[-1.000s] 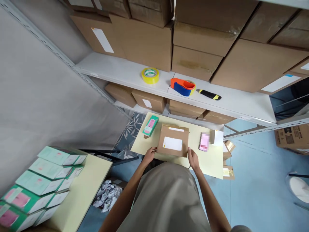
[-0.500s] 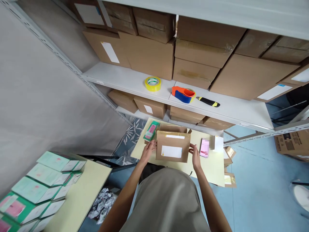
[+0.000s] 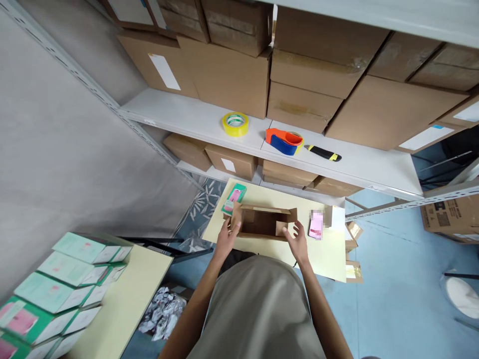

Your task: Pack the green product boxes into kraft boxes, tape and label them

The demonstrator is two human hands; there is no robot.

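Much of carton [image 3: 264,224] interior shadowed; left grip [image 3: 225,242] at flap [image 3: 236,214], closure unclear; right grip [image 3: 298,244] parted.

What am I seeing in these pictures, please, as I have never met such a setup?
There is no machine here: these are a person's two bare hands, filmed by a camera worn on the head, looking forward and down. The left hand and right hand are at opposite ends of an open cardboard box; how firmly either grips it, I cannot tell. On the cream table also lie a green-and-pink box and a phone. The shelf beyond holds a tape roll, a tape dispenser and a cutter.
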